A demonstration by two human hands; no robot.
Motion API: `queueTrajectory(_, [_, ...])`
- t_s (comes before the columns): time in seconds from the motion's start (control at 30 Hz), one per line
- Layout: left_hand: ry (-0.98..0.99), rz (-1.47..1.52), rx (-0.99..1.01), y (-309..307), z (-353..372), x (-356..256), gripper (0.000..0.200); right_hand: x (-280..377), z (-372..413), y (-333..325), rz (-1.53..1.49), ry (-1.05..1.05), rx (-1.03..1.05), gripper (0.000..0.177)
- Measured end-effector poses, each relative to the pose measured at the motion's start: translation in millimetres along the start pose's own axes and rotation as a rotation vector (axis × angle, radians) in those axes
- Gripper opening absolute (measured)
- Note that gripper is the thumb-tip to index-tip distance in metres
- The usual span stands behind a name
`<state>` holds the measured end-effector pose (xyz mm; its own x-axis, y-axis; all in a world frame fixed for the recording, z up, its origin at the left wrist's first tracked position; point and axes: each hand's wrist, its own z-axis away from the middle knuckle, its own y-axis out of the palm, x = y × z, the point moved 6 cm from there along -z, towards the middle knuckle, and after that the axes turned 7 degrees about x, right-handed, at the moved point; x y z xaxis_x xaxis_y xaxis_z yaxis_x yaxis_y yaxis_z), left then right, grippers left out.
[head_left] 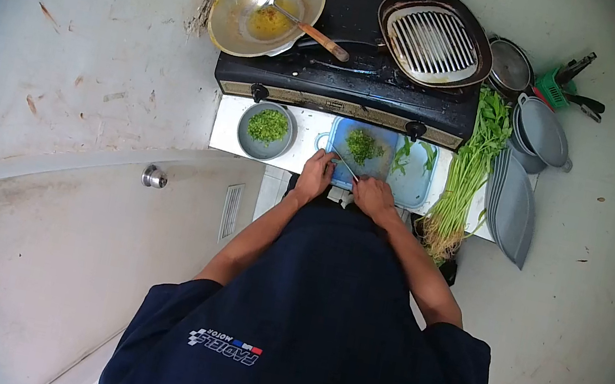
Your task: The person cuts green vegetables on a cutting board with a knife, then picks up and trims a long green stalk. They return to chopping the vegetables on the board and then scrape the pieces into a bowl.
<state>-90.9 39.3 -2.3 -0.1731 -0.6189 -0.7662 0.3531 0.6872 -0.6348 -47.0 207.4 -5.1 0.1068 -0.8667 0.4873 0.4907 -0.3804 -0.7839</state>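
My right hand (374, 196) is closed round the handle of a knife (346, 165), whose blade slants up and left over a blue cutting board (388, 141). At the board's lower left edge is my left hand (315, 174), its fingertips near the blade; what lies under them is too small to tell. Chopped greens (364, 146) form a pile on the board just beyond the knife. A few loose leaves (401, 158) lie on the right part. Left of the board, a grey bowl (242, 134) holds more chopped greens (267, 126).
Behind the board stands a black stove (343, 83) bearing a wok (233, 8) with a wooden-handled ladle (323, 40) and a grill pan (434, 42). To the right are long leafy stems (473, 168), grey plates (513, 208), a lidded pot (511, 66) and a green basket (551, 89).
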Motion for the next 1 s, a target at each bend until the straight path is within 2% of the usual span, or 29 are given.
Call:
queueTrajectory(0.37, [-0.011,0.006,-0.012,2,-1,9,0.02,-12,5,9,0.01,0.04,-0.015,0.043])
queueTrajectory(0.47, [0.05,-0.002,-0.047,-2,0,2,0.02,-5,8,6,0.016,-0.025,-0.051,0.042])
queueTrajectory(0.77, [-0.017,0.023,-0.014,-1,0,5,0.019,3,-11,13,0.042,-0.01,-0.017,0.041])
queueTrajectory(1.0, [0.051,0.022,-0.072,-1,1,4,0.019,-4,7,7,0.025,0.025,-0.03,0.039])
